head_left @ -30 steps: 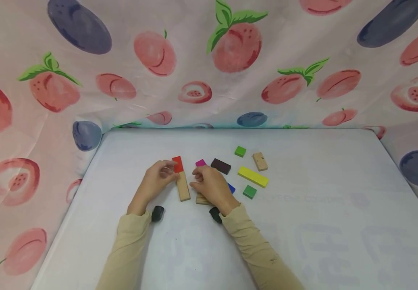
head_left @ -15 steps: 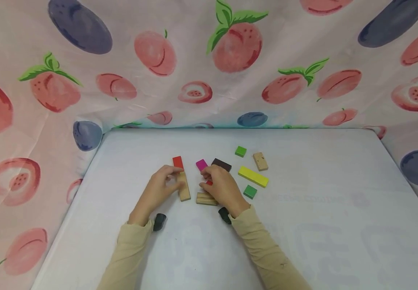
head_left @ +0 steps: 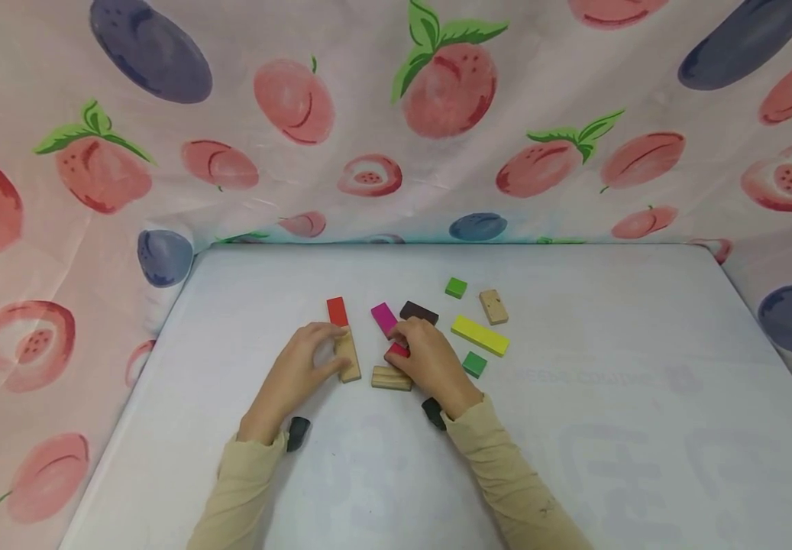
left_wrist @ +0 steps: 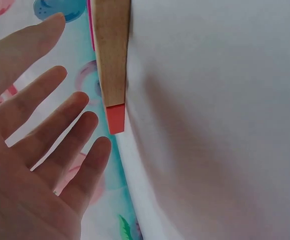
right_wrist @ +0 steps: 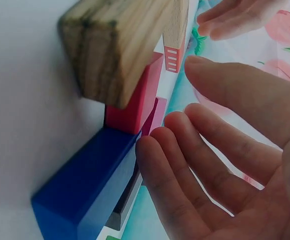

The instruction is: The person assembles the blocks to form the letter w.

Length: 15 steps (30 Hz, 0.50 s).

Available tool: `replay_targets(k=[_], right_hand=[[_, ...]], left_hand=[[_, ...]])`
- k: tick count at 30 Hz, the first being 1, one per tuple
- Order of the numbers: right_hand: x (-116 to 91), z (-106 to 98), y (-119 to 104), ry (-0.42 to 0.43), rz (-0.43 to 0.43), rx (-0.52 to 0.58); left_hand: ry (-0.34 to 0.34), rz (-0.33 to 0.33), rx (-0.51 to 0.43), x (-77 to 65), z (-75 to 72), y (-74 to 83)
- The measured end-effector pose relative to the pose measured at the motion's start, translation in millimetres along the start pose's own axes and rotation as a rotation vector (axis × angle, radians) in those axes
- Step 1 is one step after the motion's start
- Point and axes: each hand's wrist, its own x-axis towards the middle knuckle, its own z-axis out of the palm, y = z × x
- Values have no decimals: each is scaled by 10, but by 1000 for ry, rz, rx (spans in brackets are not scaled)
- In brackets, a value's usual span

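My left hand [head_left: 321, 353] lies open beside a long wooden block [head_left: 348, 357], thumb and fingertips at its left edge; in the left wrist view the fingers [left_wrist: 60, 125] are spread and straight next to that wooden block [left_wrist: 112, 50]. A red block [head_left: 337, 311] lies end to end beyond it. My right hand [head_left: 421, 353] rests open over a second red block [head_left: 398, 351], beside a short wooden block [head_left: 392, 377]. In the right wrist view its fingertips [right_wrist: 152, 145] meet a blue block [right_wrist: 85, 185] and the red block [right_wrist: 135, 107]. The blue block is hidden in the head view.
On the white table [head_left: 609, 428] lie a magenta block [head_left: 384, 318], a dark brown block [head_left: 418, 312], a yellow bar [head_left: 480, 334], two green squares [head_left: 455, 287] [head_left: 474, 363] and a small wooden block [head_left: 492, 305]. Fruit-print cloth [head_left: 396, 114] walls the back and sides.
My left hand drew back from the far red block to the long wooden block. My right hand shifted right and nearer, uncovering the magenta and second red blocks and hiding the blue one.
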Motion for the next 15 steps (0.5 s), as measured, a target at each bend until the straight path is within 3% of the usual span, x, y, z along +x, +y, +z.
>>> replay_targets(k=[7, 15], right_hand=[[-35, -34, 54, -23, 12, -17], [-41, -32, 104, -22, 8, -56]], left_hand=[[-23, -38, 30, -32, 59, -8], [-24, -36, 41, -53, 63, 2]])
